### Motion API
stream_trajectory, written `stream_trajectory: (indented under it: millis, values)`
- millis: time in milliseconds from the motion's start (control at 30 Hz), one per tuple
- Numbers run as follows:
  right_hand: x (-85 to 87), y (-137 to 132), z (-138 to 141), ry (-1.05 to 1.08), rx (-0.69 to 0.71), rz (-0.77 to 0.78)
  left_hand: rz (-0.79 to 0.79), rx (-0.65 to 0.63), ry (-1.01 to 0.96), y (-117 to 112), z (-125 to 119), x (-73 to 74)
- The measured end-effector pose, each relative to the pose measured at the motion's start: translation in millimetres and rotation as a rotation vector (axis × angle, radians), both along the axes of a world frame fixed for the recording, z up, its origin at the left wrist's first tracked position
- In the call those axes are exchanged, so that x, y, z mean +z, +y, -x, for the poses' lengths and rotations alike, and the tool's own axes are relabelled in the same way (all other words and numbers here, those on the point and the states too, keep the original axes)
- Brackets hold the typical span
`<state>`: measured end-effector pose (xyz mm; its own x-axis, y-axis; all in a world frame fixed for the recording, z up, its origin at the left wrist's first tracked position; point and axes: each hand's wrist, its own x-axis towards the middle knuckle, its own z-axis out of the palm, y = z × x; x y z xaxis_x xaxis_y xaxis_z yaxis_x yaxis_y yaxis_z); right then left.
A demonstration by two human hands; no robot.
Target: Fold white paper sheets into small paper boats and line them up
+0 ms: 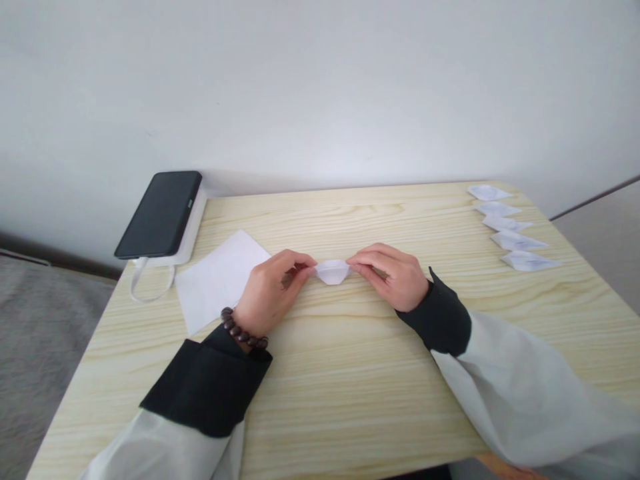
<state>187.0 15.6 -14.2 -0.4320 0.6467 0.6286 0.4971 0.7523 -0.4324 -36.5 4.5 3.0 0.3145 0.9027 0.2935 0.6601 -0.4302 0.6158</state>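
Note:
Between my two hands is a small folded white paper boat [333,272], held just over the middle of the table. My left hand [275,287] pinches its left tip between thumb and fingers. The right tip is pinched the same way by my right hand [393,270]. The tips themselves are hidden under my fingers. A flat white sheet of paper [217,280] lies beside my left hand, partly covered by it.
Several folded paper boats [517,240] stand in a row at the table's right edge. At the back left, a black power bank [160,213] rests on a white box [194,233], with a looped white cable [150,299]. A wall [340,93] borders the wooden table [350,400].

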Motion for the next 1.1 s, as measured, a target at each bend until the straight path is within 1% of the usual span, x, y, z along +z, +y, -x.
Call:
stream_trajectory:
  millis: [133, 233, 300, 400, 533, 667, 867, 1033, 1100]
  values:
    - [0.2, 0, -2, 0.001, 0.001, 0.057, -0.001, -0.051, 0.027, -1, 0, -0.8]
    - [-0.9, 0, -3, -0.043, -0.014, 0.094, -0.002, -0.100, 0.046, -2, 1, -0.4]
    - [-2.0, 1, -4, -0.067, -0.022, 0.099, 0.001, -0.109, 0.052, -2, 1, -0.5]
    - [-2.8, 2, -5, -0.062, -0.025, 0.124, 0.002, -0.098, 0.062, -1, 0, -1.8]
    - [-0.9, 2, -4, -0.022, -0.037, 0.163, -0.017, -0.046, 0.080, 0, 1, -3.7]
    - [2.5, 1, -2, -0.012, -0.045, 0.169, -0.007, -0.055, 0.085, 1, 2, -5.2]
    - [2.6, 2, 0, 0.053, -0.114, 0.205, 0.014, -0.040, 0.074, 5, 0, -7.9]
    - [0.5, 5, 1, 0.097, -0.155, 0.204, -0.052, -0.060, 0.125, 4, -6, -5.6]
    - [-0.9, 3, -2, 0.111, -0.200, 0.202, -0.079, -0.048, 0.175, 3, -9, -4.7]
